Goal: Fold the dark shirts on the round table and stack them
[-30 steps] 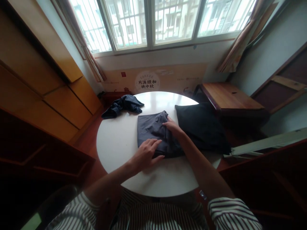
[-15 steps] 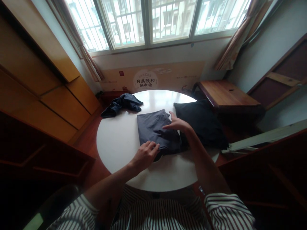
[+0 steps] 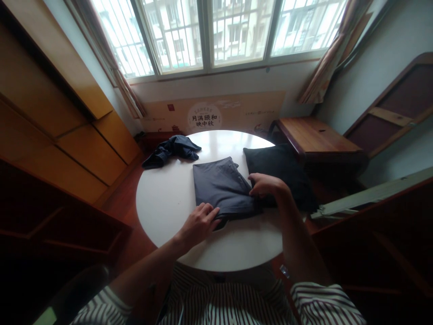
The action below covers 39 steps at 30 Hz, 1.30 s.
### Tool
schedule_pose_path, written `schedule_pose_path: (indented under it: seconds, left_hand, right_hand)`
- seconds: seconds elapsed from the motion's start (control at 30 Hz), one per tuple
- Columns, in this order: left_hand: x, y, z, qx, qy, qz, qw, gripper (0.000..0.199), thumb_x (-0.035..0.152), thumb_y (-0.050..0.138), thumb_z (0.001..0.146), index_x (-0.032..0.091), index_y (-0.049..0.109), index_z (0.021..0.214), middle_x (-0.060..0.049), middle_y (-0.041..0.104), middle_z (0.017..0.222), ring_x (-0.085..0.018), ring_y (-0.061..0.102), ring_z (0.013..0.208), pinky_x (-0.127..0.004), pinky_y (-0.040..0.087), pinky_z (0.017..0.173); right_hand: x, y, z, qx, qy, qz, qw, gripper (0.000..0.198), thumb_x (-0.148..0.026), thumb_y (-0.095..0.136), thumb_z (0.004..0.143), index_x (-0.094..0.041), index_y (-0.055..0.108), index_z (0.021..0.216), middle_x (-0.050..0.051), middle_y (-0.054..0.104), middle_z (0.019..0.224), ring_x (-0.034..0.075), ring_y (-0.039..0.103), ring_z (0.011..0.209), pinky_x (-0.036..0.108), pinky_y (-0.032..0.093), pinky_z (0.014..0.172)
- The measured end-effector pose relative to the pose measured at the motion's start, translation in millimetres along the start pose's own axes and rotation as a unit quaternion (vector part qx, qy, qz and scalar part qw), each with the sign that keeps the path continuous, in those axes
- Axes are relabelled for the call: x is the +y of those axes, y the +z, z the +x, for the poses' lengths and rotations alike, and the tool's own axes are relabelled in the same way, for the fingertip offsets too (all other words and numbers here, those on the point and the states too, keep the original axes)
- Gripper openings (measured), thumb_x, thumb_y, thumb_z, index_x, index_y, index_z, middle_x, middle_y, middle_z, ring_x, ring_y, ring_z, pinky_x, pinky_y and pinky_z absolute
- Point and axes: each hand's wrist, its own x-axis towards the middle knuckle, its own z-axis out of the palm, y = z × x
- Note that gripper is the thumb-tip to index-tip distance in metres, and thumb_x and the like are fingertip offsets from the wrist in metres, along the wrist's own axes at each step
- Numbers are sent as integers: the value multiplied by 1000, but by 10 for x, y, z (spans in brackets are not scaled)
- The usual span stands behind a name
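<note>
At the near left corner of a folded grey garment (image 3: pixel 218 180), the left hand (image 3: pixel 199 223) lies with its fingers side by side and bent over the cloth; whether it pinches the edge, I cannot tell. The right hand (image 3: pixel 269 185) is curled at the garment's right edge, its thumb and forefinger touching or just beside the fabric; a firm grip cannot be made out. Both arms come from rolled striped sleeves (image 3: pixel 326 300).

The grey garment lies flat and slightly creased near the middle of a round white bench (image 3: pixel 162 198), whose glossy top catches daylight along its far side. Close to its right, a black cloth (image 3: pixel 282 164) is spread out past the rim. A crumpled dark navy garment (image 3: pixel 174 148) sits at the far left rim.

Beyond stand a low wooden table (image 3: pixel 320 133) on the right and yellow-brown cabinets (image 3: pixel 74 113) on the left, over a reddish floor (image 3: pixel 126 201). A printed beige poster (image 3: pixel 237 108) runs beneath a barred window (image 3: pixel 237 31) with curtains (image 3: pixel 318 83) drawn aside.
</note>
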Motion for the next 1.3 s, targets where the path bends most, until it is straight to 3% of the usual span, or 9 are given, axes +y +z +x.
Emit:
schedule_pose_path:
  seconds: [0.13,0.27,0.47,0.67,0.8,0.9,1.07,1.17,1.3]
  left_hand:
    - [73,7,94,9,31,13,999,33,33,49,99,13,60,123,-11,62,98,-21,58,85,-36,54,76]
    - [262,76,481,-60,62,38,996,45,41,52,97,9,56,127,-15,61,106,-27,59,95,-40,52,78]
    - [479,301,947,-189,64,87,976,21,10,45,94,6,63,105,-14,61,96,-24,60,87,-34,50,69]
    - [526,452,964,-178,131,86,972,22,5,42,93,6,63,101,-14,59,92,-22,58,83,-30,49,63]
    - [559,379,841,-148,138,85,976,22,9,43,95,7,60,109,-13,60,94,-22,58,84,-33,52,67]
    - [507,192,555,-79,144,52,985,29,14,41,99,8,56,122,-12,61,93,-22,60,85,-34,55,71]
    - [226,-122,-56,30,15,31,999,33,16,43,99,11,53,131,-11,64,96,-20,62,86,-34,59,77]
    - [80,-144,-268,45,-27,38,998,29,18,47,99,13,57,126,-10,63,96,-19,64,86,-32,60,73]
    - [1,-53,-362,60,6,60,996,26,11,44,98,11,59,120,-8,63,86,-17,63,77,-30,59,68]
  right_hand:
    - [-272,-138,253,10,-29,-143,989,15,-21,73,79,-8,74,85,10,69,63,21,67,54,29,55,56]
    - [-602,-113,741,45,-67,-96,992,23,-25,70,83,-6,71,70,13,70,67,18,67,56,28,57,61]
    - [-636,128,1161,79,-52,-105,990,30,-32,82,73,-3,72,75,15,71,69,22,69,66,28,56,64]
    - [-501,205,1232,150,-75,-118,979,26,-29,61,92,-9,75,100,14,74,104,19,68,100,20,49,84]
    - [-440,270,1288,175,-65,-133,973,30,-27,54,94,-8,76,100,17,73,109,21,67,106,21,47,88]
    - [-434,282,1294,183,-67,-142,971,31,-30,56,93,-9,75,103,17,73,110,23,67,106,23,47,90]
    - [-494,202,1263,158,-74,-141,974,29,-31,66,85,-7,76,98,17,75,98,24,69,97,24,50,83]
    - [-532,173,1264,149,-75,-139,976,24,-23,67,84,-6,76,98,18,74,99,25,69,98,25,50,83]
    - [-540,185,1295,152,-72,-132,977,24,-20,63,86,-7,76,102,19,73,107,27,66,107,29,48,91]
